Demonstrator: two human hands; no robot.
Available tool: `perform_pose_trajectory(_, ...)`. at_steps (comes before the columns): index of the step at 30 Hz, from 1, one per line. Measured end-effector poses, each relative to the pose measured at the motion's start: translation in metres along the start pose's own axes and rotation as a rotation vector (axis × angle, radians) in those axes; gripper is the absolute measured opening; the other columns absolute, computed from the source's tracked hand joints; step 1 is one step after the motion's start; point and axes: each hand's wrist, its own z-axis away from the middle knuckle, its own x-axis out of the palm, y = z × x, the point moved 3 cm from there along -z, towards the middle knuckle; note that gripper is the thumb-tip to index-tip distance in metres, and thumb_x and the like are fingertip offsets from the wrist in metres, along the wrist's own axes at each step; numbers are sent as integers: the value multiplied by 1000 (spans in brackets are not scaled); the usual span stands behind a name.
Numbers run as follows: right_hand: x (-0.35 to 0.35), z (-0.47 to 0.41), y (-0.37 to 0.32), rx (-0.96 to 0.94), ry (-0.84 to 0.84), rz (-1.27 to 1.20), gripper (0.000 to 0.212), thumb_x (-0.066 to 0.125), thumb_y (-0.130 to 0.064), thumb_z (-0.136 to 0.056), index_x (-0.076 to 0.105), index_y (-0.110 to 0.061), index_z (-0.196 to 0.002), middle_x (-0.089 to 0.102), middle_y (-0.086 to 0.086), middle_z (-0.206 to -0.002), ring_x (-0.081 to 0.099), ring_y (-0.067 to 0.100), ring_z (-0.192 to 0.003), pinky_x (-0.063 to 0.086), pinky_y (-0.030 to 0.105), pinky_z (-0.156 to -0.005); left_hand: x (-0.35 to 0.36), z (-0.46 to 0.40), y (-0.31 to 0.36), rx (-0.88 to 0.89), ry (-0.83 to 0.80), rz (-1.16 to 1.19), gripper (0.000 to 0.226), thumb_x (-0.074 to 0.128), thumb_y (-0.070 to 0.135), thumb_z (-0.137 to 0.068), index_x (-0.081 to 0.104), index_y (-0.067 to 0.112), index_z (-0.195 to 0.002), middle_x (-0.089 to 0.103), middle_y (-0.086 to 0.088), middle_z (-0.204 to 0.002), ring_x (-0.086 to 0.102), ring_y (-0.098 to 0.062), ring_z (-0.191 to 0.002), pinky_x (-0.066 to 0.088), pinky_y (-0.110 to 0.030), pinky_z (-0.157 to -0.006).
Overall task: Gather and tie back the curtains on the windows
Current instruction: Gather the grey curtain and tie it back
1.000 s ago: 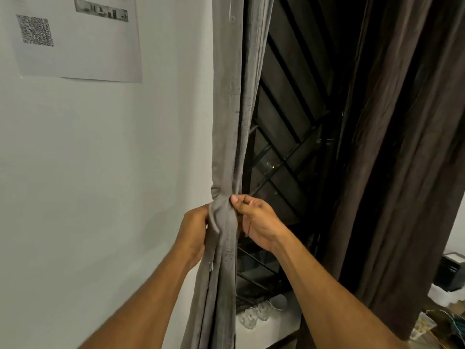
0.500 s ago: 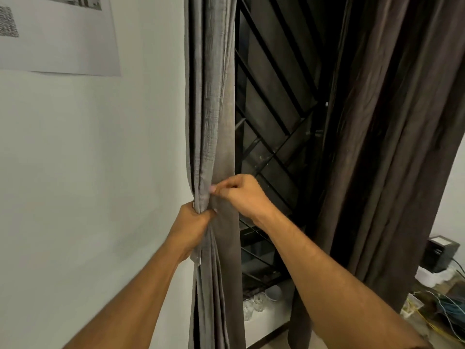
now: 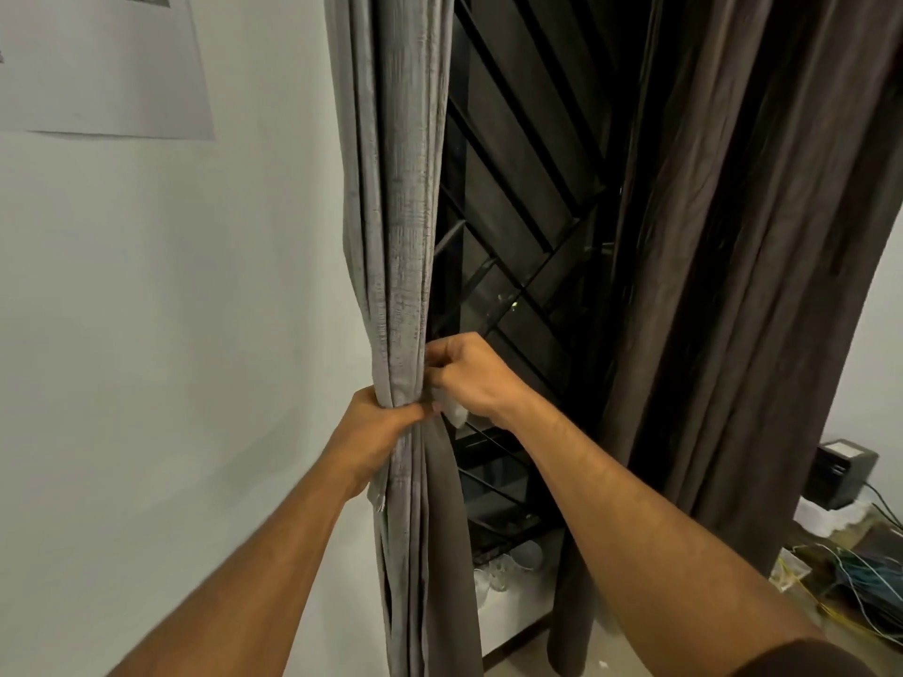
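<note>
Grey woven fabric curtain (image 3: 396,246) hangs bunched into a narrow column at the left edge of the window, right beside the white painted wall (image 3: 171,310). Left hand (image 3: 371,432) wraps round the bunch at mid-height, fingers curled tight, grip squeezing the folds together; below it the fabric flares out again. Right hand (image 3: 469,373) sits just above and to the right, touching the curtain edge, fingertips pinching a fold plus a small pale scrap (image 3: 452,408), can't tell what that is. Behind: black metal window grille w/ diagonal bars (image 3: 527,197). Dark brown pleated curtain (image 3: 742,266) hangs loose on the right side, well apart from both hands. White paper sheet (image 3: 97,66) stuck on the wall, upper left.
</note>
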Motion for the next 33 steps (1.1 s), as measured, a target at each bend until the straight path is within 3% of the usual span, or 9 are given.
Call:
perform_pose_trajectory(3, -2, -8, 3, 29, 7, 117, 18, 72, -16, -94, 72, -5, -108, 75, 11, -106, 70, 23, -101, 58, 36, -89, -3, -1, -2, -19, 60, -31, 55, 80, 39, -74, 69, 28, -126, 76, -1, -110, 70, -24, -108, 57, -47, -97)
perform_pose_trajectory(7, -5, -8, 18, 178, -119, 295, 44, 70, -49, -93, 72, -7, -107, 72, 10, -96, 64, 14, -86, 51, 28, -72, -11, -7, -6, -24, 104, -102, 41, 78, 32, -88, 66, 26, -128, 73, -1, -111, 68, -23, -106, 57, -45, -95)
perform_pose_trajectory(11, -1, 0, 26, 138, 58, 249, 28, 77, -33, -92, 74, -6, -87, 68, 3, -73, 63, 13, -69, 58, 41, -75, -14, -9, -3, 84, 223, -312, 40, 71, 32, -94, 66, 14, -129, 71, -2, -101, 68, -16, -89, 51, -17, -60)
perform_pose_trajectory(14, 19, 15, 29, 123, 211, 98, 21, 78, -24, -91, 60, -18, -100, 63, 0, -73, 62, 13, -66, 54, 32, -58, -16, -10, 5, 147, 313, -570, 46, 70, 44, -93, 62, 11, -124, 64, -7, -107, 66, -24, -95, 57, -26, -66)
perform_pose_trajectory(17, 39, 28, 35, 54, 176, 31, 17, 73, -12, -93, 58, -19, -94, 59, -7, -62, 54, 0, -54, 44, 18, -53, -21, -7, 8, 73, 295, -774, 55, 60, 67, -90, 69, 17, -110, 69, 0, -92, 67, -18, -79, 53, -27, -59)
perform_pose_trajectory(22, 51, 42, 46, 53, 57, 2, 19, 72, -4, -92, 67, -18, -82, 68, -10, -66, 62, -6, -56, 44, 10, -57, -37, 10, -4, -92, 161, -196, 57, 84, 61, -73, 72, 13, -102, 80, -7, -80, 78, -26, -69, 62, -34, -54)
perform_pose_trajectory(25, 52, 42, 47, 57, 73, -36, 16, 73, -5, -92, 70, -17, -83, 68, -13, -61, 60, -6, -53, 42, 8, -55, -48, 19, -10, -116, 89, 32, 62, 93, 48, -64, 71, 3, -102, 80, -15, -90, 79, -32, -82, 65, -43, -70)
perform_pose_trajectory(30, 59, 44, 39, 56, 84, -99, 11, 83, -20, -86, 73, -15, -85, 73, -5, -71, 64, -2, -58, 47, 13, -57, -54, 30, -19, -85, 159, 161, 28, 82, 18, -85, 71, -6, -92, 77, -24, -91, 77, -37, -90, 62, -49, -86)
perform_pose_trajectory(33, 65, 44, 36, 20, 143, 36, 20, 84, -23, -85, 69, -22, -73, 68, -10, -64, 62, -4, -54, 44, 8, -51, -52, 36, -17, -53, 205, 119, 28, 83, 21, -85, 67, 0, -75, 74, -27, -83, 77, -38, -83, 63, -52, -82)
